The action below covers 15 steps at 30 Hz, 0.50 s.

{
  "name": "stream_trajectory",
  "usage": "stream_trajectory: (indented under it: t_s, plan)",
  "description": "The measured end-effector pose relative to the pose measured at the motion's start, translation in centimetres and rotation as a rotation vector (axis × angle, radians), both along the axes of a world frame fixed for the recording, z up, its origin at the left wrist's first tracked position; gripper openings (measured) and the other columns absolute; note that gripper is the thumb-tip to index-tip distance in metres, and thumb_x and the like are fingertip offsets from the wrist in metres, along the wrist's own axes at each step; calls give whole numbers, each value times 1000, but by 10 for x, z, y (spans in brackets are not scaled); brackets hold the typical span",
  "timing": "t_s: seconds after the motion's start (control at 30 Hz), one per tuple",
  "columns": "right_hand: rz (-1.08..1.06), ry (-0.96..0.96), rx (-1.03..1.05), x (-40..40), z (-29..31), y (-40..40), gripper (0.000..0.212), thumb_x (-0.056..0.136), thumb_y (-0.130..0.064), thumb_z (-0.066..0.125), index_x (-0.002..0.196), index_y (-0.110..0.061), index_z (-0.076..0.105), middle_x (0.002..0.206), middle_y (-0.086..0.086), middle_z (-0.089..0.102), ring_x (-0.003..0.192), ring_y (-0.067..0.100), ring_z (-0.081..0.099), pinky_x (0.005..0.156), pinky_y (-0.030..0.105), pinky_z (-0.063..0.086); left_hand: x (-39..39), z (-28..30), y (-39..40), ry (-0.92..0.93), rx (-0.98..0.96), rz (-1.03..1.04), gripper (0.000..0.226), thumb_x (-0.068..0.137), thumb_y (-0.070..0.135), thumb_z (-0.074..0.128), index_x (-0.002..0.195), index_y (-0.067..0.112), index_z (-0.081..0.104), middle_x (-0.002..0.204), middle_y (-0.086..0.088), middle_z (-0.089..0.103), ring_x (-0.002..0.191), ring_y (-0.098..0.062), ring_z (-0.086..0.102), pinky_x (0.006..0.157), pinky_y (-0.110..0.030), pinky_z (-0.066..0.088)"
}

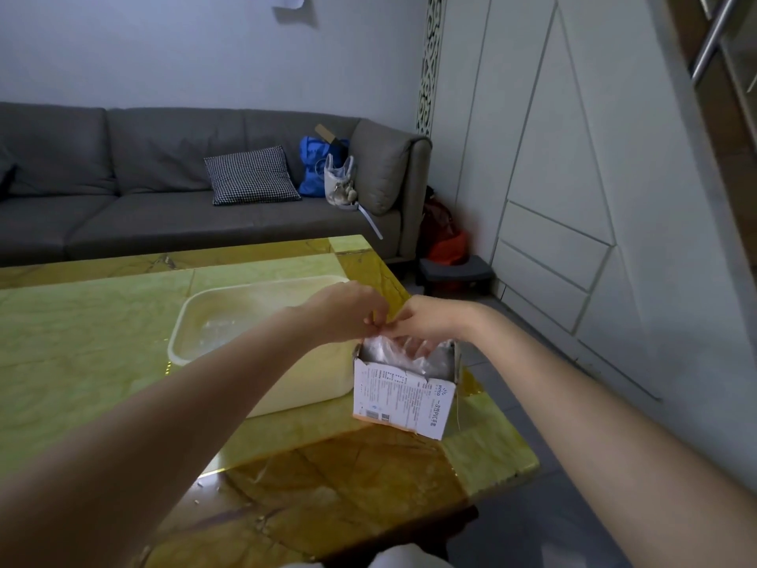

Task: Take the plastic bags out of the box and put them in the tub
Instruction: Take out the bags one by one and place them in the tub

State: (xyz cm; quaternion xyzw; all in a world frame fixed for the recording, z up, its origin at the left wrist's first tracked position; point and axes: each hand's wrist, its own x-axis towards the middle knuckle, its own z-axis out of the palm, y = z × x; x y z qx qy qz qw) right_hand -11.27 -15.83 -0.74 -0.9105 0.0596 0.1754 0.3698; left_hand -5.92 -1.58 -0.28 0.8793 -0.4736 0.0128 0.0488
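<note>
A small white printed cardboard box [403, 397] stands open-topped near the table's right edge. Clear plastic bags [389, 348] bulge out of its top. My left hand [350, 311] and my right hand [426, 321] meet just above the box, both with fingers curled and pinching the plastic at its top. Left of the box sits a cream plastic tub [295, 393], touching or nearly touching it. Some clear plastic [217, 325] lies on the tub's bottom. My left forearm crosses over the tub's front rim and hides part of it.
The tub and box stand on a yellow-green marble-patterned table [90, 342]; its right edge runs close beside the box. Beyond is a grey sofa [123, 198] with a checked cushion [252, 176] and bags [327, 170]. White cabinets [573, 198] fill the right.
</note>
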Motion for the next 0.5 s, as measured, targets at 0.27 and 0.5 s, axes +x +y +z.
stream_trajectory:
  t_s: [0.27,0.5]
  plan:
    - [-143,256,175,-12,4,5,89,90,-67,26,146,1,23,149,23,30,135,40,35,107,47,36,12,16,8,60,-187,23,9,88,12,59,80,15,59,91,-3,71,71,-9,68,74,-32,53]
    - [-157,-221,244,-3,20,-7,61,75,-69,57,88,-9,60,78,4,54,77,18,53,72,28,46,10,25,7,197,-353,179,17,92,8,49,79,18,47,82,-7,71,53,-3,63,67,-34,52]
